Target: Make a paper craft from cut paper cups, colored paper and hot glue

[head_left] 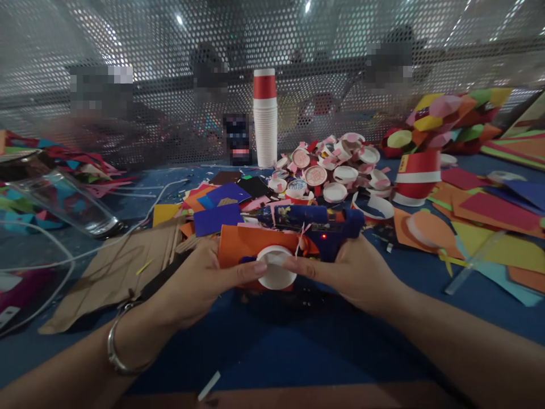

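Both my hands hold a paper cup (276,271) wrapped in orange paper (251,242), lying on its side with its white bottom facing me. My left hand (200,284) grips the wrapped cup from the left, its thumb pressed on the white bottom. My right hand (353,270) holds it from the right, one finger stretched onto the bottom's edge. Just behind the cup lies a blue glue gun (313,218) with a small red light on.
On the blue table (272,346) lie coloured paper scraps (221,207), a pile of cut cup bottoms (332,167), a tall stack of red-and-white cups (264,116), a red cup with paper shapes (415,170), brown cardboard (119,267) and a glass jar (68,201). A perforated metal screen (170,68) stands behind.
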`<state>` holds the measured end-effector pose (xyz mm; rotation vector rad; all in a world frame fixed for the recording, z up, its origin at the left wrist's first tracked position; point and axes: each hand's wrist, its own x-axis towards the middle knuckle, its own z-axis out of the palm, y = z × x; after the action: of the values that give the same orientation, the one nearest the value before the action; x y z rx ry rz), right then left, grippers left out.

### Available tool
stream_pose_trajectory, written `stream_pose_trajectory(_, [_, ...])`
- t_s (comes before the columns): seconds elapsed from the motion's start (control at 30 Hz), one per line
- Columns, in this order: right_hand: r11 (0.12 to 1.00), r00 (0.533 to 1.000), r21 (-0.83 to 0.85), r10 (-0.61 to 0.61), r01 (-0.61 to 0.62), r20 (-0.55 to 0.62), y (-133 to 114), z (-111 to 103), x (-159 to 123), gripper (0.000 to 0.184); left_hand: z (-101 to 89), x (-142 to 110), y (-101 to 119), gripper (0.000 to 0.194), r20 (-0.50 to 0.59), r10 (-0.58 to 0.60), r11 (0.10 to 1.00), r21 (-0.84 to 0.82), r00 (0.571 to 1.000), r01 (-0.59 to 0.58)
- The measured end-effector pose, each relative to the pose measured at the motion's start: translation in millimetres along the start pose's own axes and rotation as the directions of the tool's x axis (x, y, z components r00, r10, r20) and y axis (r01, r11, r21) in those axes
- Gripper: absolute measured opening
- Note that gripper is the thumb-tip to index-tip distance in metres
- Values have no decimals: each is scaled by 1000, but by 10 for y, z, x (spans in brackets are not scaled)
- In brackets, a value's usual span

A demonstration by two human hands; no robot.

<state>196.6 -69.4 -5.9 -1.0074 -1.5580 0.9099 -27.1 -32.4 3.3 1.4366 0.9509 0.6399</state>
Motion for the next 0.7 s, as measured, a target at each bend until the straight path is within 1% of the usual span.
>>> stream_pose_trajectory(0.1, [1000,998,-18,-3,2,-57,-6,-1,3,33,66,0,1,27,-11,2,991,-136,1000,-3])
stream_pose_trajectory(0.2, [1000,992,-18,-5,3,-129,22,-9,-7,32,142,-37,0,26,-21,-10,956,-294,1000,3])
stream_pose_trajectory(0.3, [1000,983,-18,-21,18,-181,61,-14,-21,31,214,-103,-4,25,-1,-73,916,-396,997,67])
stream_pose_trajectory(0.37, [999,978,-48,-33,23,-206,80,-13,-28,29,262,-135,-6,24,16,-111,906,-409,994,108])
stream_pose_trajectory(0.4, [998,975,-66,-38,24,-219,85,-11,-30,27,288,-139,-8,24,23,-110,907,-407,994,110])
stream_pose_trajectory(0.5, [995,968,-103,-35,10,-247,94,-1,-31,20,362,-95,-20,30,-8,-57,906,-421,998,48])
stream_pose_trajectory(0.6, [991,959,-137,-36,-3,-281,105,6,-28,21,404,-10,-53,39,-68,-31,895,-446,997,-2])
stream_pose_trajectory(0.7, [989,958,-147,-36,-7,-286,114,9,-28,24,398,39,-95,42,-76,3,895,-445,997,-37])
